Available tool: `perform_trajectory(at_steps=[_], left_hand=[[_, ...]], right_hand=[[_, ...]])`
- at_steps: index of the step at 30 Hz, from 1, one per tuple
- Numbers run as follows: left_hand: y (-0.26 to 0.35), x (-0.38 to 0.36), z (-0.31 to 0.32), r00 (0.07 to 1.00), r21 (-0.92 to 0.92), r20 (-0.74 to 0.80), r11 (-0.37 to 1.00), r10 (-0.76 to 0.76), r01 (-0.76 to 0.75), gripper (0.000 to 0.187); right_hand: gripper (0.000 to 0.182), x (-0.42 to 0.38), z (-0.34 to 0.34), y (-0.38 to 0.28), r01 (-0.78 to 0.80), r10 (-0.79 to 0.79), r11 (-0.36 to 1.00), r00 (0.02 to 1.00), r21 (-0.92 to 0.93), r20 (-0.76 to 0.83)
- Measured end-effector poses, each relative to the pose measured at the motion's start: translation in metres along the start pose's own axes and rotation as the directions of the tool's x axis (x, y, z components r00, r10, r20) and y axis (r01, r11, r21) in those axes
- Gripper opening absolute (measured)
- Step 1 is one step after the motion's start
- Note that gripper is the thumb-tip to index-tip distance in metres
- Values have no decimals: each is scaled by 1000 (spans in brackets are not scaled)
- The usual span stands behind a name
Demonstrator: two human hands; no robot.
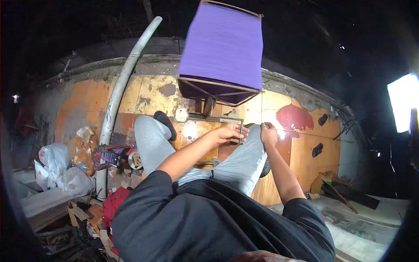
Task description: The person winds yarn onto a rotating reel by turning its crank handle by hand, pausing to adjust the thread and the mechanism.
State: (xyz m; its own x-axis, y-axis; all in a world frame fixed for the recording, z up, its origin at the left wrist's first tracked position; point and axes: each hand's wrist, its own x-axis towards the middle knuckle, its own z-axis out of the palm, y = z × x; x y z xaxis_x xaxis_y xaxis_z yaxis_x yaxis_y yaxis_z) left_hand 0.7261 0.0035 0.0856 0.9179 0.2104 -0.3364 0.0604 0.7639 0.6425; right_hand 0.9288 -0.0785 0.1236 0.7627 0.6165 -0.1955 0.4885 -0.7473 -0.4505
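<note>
A large reel [222,43] with thin wooden edge bars stands in front of me, covered with purple thread or string that looks smeared by motion. From its base a dark metal crank [218,118] reaches toward me and bends down at its end. My left hand [228,132] is closed around that bent end. Just to the right, my right hand [268,133] is raised above my right thigh with fingers pinched. A thin thread [262,106] runs from the reel down to these fingers, and a faint line continues to the right from them.
A pale pole [126,83] slants up at left, near plastic bags [56,163] and a phone-like device [111,158]. Wood scraps [78,212] lie lower left. Dark sandals [317,149] rest on the patched floor [323,170] at right. A bright lamp [402,102] shines far right.
</note>
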Motion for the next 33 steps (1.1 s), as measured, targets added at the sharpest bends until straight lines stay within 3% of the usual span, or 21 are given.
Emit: perform_trajectory(at_steps=[2,4,6,7,8,10,12,13,14,15,16,17,18,21,22,26,28,30,33], left_hand=[[-25,20,-1,963,-57,-250,994,-100,88,36],[-46,27,-10,909,204,-415,978,42,47,31],[-73,29,-48,928,135,-371,991,28,25,23],[-83,27,-68,869,191,-493,978,26,79,11],[-97,20,-99,863,177,-505,980,9,94,2],[-71,-23,-104,780,230,-623,938,-62,258,14],[-86,-43,-165,794,301,-604,901,-75,314,24],[-88,-57,-192,825,197,-552,942,-124,273,23],[-64,-84,-171,737,373,-675,881,42,291,30],[-54,-100,-177,714,426,-697,839,65,339,37],[-39,-112,-192,714,509,-700,709,11,488,42],[-15,-130,-182,721,616,-689,581,70,532,49],[-16,-141,-200,789,688,-602,580,122,435,53],[65,-190,-113,858,547,-509,744,-68,383,60],[72,-198,-105,829,612,-559,677,4,409,58],[102,-200,-37,926,736,-332,664,180,135,50],[95,-173,-18,977,523,-144,850,159,-61,45],[88,-141,3,990,320,26,937,139,-140,42],[61,-83,19,995,133,20,986,101,-103,40]], right_hand=[[36,6,2,6,-20,19,1000,999,13,47],[39,9,9,12,47,-47,999,998,-17,-34],[39,3,0,1,-1,1,1000,1000,-19,-17],[39,2,-1,-1,-14,14,1000,1000,-6,5],[38,1,-2,-1,-29,28,1000,999,8,27],[38,4,0,-1,-37,37,999,999,5,27],[38,1,-2,-5,-59,60,998,998,-14,36],[38,2,-1,-2,-30,30,1000,999,-1,22],[38,3,0,-1,-34,34,999,999,6,24],[38,3,0,-1,-33,33,999,999,19,26],[38,2,0,-2,-31,30,999,999,29,30],[37,0,-2,-6,-31,31,1000,999,4,24],[37,0,0,-6,-26,26,1000,999,0,31],[38,6,5,2,3,-3,1000,1000,-8,15],[38,6,4,5,13,-12,1000,999,-28,30],[41,8,7,5,37,-37,999,999,19,2],[39,9,8,5,52,-51,998,999,-23,15],[39,16,12,11,73,-73,997,996,-2,48],[38,18,16,12,34,-35,999,999,26,36]])
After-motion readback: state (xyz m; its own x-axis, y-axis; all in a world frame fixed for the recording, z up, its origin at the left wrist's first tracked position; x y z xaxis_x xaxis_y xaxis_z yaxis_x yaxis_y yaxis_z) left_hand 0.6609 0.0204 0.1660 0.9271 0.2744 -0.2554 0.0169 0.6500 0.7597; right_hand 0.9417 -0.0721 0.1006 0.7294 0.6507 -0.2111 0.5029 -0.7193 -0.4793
